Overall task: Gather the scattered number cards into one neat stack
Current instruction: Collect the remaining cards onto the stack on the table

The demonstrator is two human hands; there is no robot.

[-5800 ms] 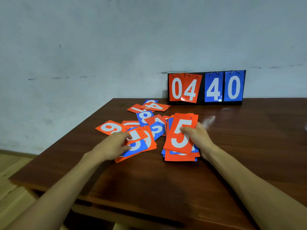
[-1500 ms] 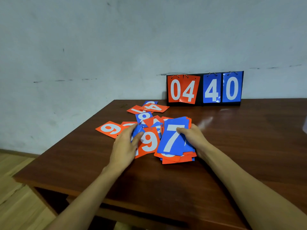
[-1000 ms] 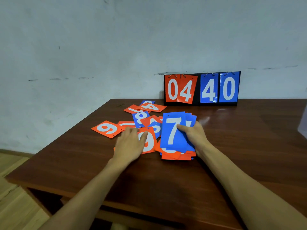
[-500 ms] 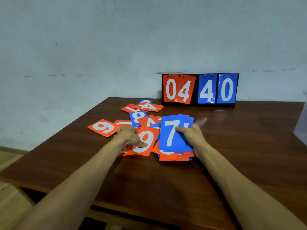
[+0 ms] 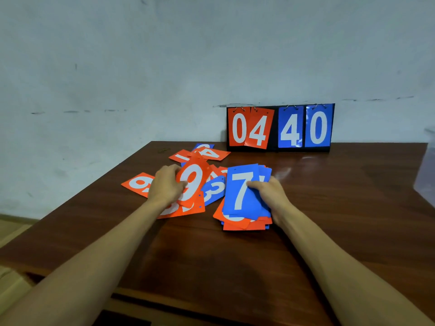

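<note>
Left of the stack (image 5: 242, 223), the left hand (image 5: 166, 187) pinches an orange 9 card (image 5: 193, 182) and tips it up off the table (image 5: 341, 208). The right hand (image 5: 270, 196) grips the stack, with its thumb on the blue 7 card (image 5: 242, 191) on top. The hands are apart. More loose cards (image 5: 207, 154) lie left of the stack and behind it. The stack is messy, with edges poking out. If the 9 card goes on crooked, or the right hand lets go a bit, I think the cards could slide and fan out.
</note>
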